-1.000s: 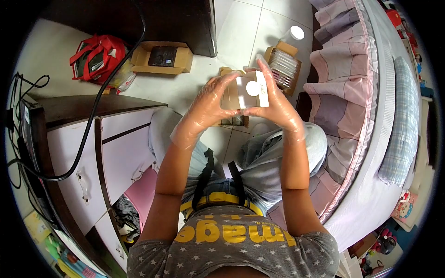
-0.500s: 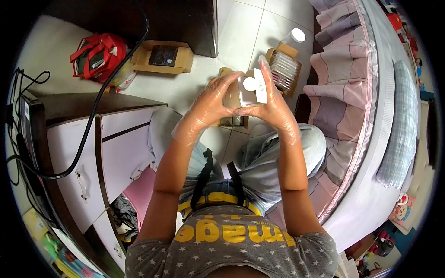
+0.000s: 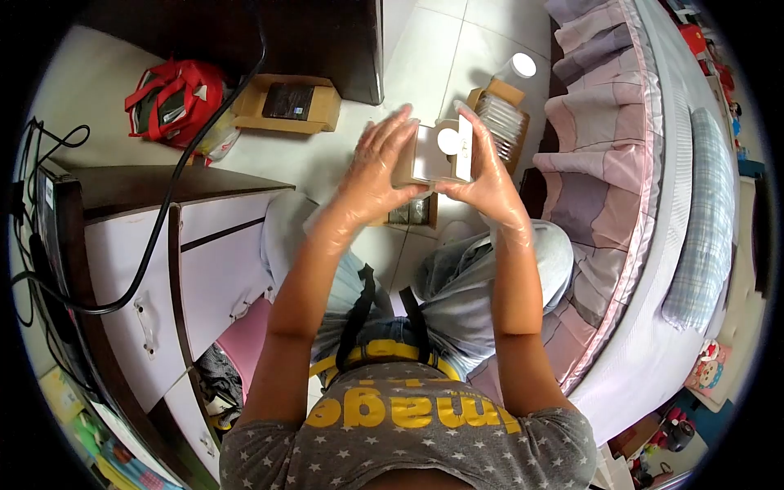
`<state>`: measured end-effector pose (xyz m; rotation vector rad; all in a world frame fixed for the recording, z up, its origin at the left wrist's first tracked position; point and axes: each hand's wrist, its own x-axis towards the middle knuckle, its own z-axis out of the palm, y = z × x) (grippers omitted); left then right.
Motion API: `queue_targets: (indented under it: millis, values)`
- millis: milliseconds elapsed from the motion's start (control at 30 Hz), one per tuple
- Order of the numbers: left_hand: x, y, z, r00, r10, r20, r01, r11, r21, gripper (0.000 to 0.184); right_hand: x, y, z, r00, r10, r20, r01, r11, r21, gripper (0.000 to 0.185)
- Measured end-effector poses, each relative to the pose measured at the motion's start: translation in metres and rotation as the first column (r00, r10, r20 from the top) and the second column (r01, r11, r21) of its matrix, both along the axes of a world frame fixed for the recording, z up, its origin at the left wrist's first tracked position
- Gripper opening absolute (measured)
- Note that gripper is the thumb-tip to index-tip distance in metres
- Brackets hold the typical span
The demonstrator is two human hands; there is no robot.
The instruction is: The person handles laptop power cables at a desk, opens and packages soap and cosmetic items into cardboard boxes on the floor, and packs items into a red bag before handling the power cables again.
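A small white and beige box is between my hands, its flap with a round white sticker facing up. My left hand, in a clear plastic glove, touches the box's left side with its fingers spread and thumb at the near edge. My right hand, also gloved, grips the right side and the flap, thumb below and fingers behind. Beneath the box, an open carton on the floor is partly hidden; dark items show inside it.
Farther right stands a carton of packed pale items, beside a white-lidded jar. A carton with a dark box and a red bag lie at the back left. Drawers flank my left, a bed my right.
My left fingers have lifted and spread a little on the box's left side. The box has turned slightly, so its white top shows more. My right hand keeps its hold.
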<state>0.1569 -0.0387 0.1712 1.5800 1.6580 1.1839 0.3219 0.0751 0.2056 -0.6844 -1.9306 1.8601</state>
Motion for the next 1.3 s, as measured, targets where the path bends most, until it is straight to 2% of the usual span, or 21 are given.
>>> queue_targets:
  millis: [33, 67, 133, 200, 267, 333, 433, 667, 733, 867, 1133, 1267, 1300]
  values:
    - [0.009, 0.001, 0.000, 0.965, 0.138, -0.224, -0.123, 0.989, 0.081, 0.097, -0.002, -0.002, -0.002, 1.000, -0.002, -0.002, 0.002, 1.000, 0.003, 0.107]
    - [0.017, 0.001, -0.001, 0.861, 0.284, -0.422, -0.224, 0.957, 0.187, 0.100, -0.003, -0.006, -0.006, 0.998, -0.033, -0.058, 0.037, 0.998, 0.055, 0.107]
    - [0.028, 0.001, -0.013, 0.855, 0.341, -0.389, -0.277, 0.937, 0.212, 0.105, -0.006, -0.010, -0.010, 0.992, -0.059, -0.115, 0.071, 0.992, 0.103, 0.106]
    - [0.033, 0.001, -0.019, 0.809, 0.484, -0.334, -0.396, 0.868, 0.298, 0.100, -0.007, -0.013, -0.012, 0.983, -0.099, -0.157, 0.142, 0.944, 0.297, 0.109]
    - [0.034, 0.002, -0.020, 0.825, 0.476, -0.305, -0.403, 0.873, 0.274, 0.095, -0.005, -0.014, -0.014, 0.983, -0.106, -0.147, 0.142, 0.955, 0.259, 0.111]
    - [0.033, 0.003, -0.024, 0.865, 0.456, -0.207, -0.373, 0.863, 0.341, 0.093, -0.004, -0.014, -0.011, 0.986, -0.091, -0.142, 0.130, 0.946, 0.297, 0.109]
    - [0.032, 0.004, -0.021, 0.885, 0.436, -0.162, -0.349, 0.852, 0.390, 0.095, -0.004, -0.017, -0.004, 0.990, -0.091, -0.107, 0.117, 0.957, 0.266, 0.108]
    - [0.033, 0.006, -0.017, 0.876, 0.437, -0.203, -0.345, 0.862, 0.370, 0.098, -0.005, -0.014, -0.009, 0.985, -0.093, -0.143, 0.139, 0.923, 0.360, 0.106]
    - [0.033, 0.005, -0.016, 0.883, 0.427, -0.197, -0.335, 0.865, 0.373, 0.099, -0.003, -0.013, -0.009, 0.988, -0.114, -0.104, 0.137, 0.958, 0.254, 0.109]
    - [0.033, 0.007, -0.020, 0.876, 0.431, -0.216, -0.332, 0.864, 0.380, 0.099, -0.003, -0.012, -0.012, 0.988, -0.112, -0.108, 0.136, 0.959, 0.247, 0.107]
    - [0.035, 0.006, -0.018, 0.843, 0.455, -0.285, -0.339, 0.863, 0.374, 0.092, 0.000, -0.010, -0.006, 0.995, -0.095, -0.026, 0.097, 0.902, 0.422, 0.107]
    - [0.035, 0.004, -0.016, 0.850, 0.450, -0.274, -0.341, 0.866, 0.365, 0.092, 0.003, -0.008, -0.003, 0.996, -0.084, -0.007, 0.080, 0.907, 0.413, 0.108]
    - [0.035, 0.003, -0.017, 0.852, 0.438, -0.286, -0.332, 0.875, 0.351, 0.093, 0.004, -0.006, -0.005, 0.996, -0.045, -0.071, 0.067, 0.935, 0.348, 0.105]
